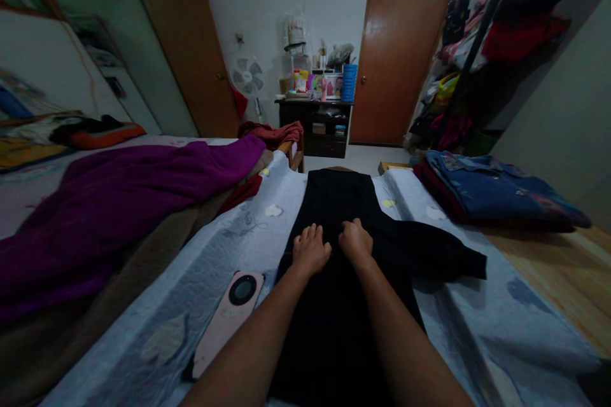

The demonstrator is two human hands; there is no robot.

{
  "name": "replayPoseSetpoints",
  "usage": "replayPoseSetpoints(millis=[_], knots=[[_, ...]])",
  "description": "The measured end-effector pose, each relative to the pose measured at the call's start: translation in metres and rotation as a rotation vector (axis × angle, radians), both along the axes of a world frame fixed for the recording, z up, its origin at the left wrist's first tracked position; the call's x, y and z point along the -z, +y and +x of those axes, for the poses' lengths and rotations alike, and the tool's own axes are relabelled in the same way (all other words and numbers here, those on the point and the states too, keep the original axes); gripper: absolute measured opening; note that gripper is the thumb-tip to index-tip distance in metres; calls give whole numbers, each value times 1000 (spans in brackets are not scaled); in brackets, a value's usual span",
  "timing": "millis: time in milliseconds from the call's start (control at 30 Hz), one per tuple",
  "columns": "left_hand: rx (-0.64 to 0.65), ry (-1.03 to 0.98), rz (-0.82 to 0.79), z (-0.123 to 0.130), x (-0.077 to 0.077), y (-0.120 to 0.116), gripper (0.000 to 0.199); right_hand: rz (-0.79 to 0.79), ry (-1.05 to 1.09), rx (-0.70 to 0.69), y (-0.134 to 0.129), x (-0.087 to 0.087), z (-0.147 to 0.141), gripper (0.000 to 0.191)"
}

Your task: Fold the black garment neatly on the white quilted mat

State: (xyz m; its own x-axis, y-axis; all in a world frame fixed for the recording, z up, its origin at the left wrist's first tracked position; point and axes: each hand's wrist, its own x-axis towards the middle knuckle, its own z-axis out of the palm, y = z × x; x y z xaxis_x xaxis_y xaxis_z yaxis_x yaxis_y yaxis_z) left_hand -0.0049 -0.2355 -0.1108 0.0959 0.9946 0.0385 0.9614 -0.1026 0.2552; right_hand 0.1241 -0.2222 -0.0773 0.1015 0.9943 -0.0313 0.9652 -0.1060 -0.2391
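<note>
A black long-sleeved garment [344, 311] lies spread on the light blue patterned cover in front of me, with one sleeve [429, 249] stretched out to the right. On its middle rests my left hand [311, 250], palm down, fingers lightly bent and thumb apart. Close beside it, my right hand [356, 241] is closed, its fingers curled in against the black cloth. A gap of dark fabric separates the two hands. To the left of my left forearm lies a pink phone-like item [224, 324] with a round dark disc, partly covered by the forearm.
Folded clothes, a denim piece [496, 187] on top, are stacked at the right on a wooden surface [539, 267]. A purple blanket [143, 191] covers the left side. Further back stand a fan [248, 76], a dark cabinet [312, 127] and hanging clothes [520, 32].
</note>
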Motion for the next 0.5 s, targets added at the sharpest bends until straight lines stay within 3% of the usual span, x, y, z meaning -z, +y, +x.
replayPoseSetpoints(millis=[133, 200, 333, 500], knots=[[-53, -49, -183, 3, -24, 18, 46, 95, -14, -18, -4, 10, 3, 26], [-109, -69, -175, 6, -29, 23, 47, 155, 4, -30, -5, 12, 5, 25], [-203, -55, 1, 16, -19, 21, 49, 297, 14, 10, -4, 10, 10, 22], [-207, -99, 124, 16, -1, 22, 31, 350, -5, 47, -2, 8, 14, 24]])
